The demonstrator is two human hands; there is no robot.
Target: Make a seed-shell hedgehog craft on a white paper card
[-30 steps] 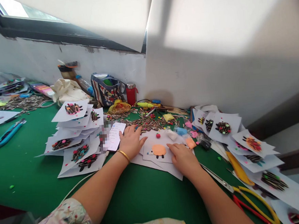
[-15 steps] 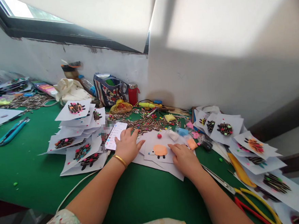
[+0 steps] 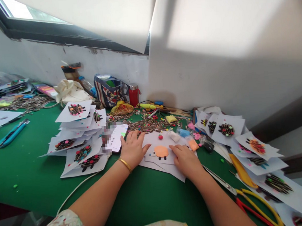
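A white paper card lies before me with an orange clay hedgehog body on it, with black feet and a blue nose. My right hand rests on the card's right part, its index finger stretched beside the orange shape. At the left, my left hand has its fingers spread, between the phone and the papers, holding nothing. The smartphone lies just left of it with a lit screen, partly blurred out. A small red clay ball sits on the paper above the hedgehog.
Finished seed-covered cards are piled left and right. Sunflower seeds and clay lumps lie behind the papers. Scissors are at right, a blue cutter at far left, a red flask by the wall.
My left hand has moved right, off the phone and towards the card. The phone's screen shows different content. My right hand stays nearly still.
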